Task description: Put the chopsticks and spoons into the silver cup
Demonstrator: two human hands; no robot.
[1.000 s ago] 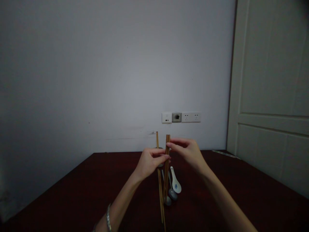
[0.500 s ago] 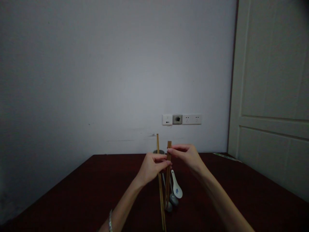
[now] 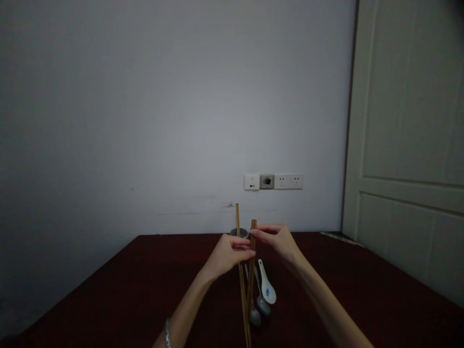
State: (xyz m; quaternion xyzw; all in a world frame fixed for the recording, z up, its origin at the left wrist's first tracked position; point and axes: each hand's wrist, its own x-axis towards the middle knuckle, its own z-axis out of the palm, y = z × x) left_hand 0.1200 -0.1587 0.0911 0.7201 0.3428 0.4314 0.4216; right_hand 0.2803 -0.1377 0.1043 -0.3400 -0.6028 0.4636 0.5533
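My left hand (image 3: 230, 252) is closed around the middle of some brown chopsticks (image 3: 251, 275), which stand nearly upright over the table. Near their top end, the fingertips of my right hand (image 3: 275, 240) pinch the same chopsticks. A second, longer and lighter pair of chopsticks (image 3: 242, 290) runs behind my left hand; whether that hand also touches it I cannot tell. Just right of the chopsticks lie a white ceramic spoon (image 3: 267, 287) with a blue mark, a metal spoon (image 3: 263, 306) and another metal spoon (image 3: 255, 317), partly covered by the chopsticks.
A round grey container (image 3: 243, 233) stands at the back of the dark red table (image 3: 145, 285), partly behind the chopsticks. A flat strip (image 3: 340, 238) lies at the far right edge. Sockets (image 3: 288, 181) sit on the wall, and a pale door (image 3: 406, 145) is at right.
Both hands and the brown chopsticks have come down slightly in the picture. The view has also shifted a little, and both hands keep hold of the chopsticks.
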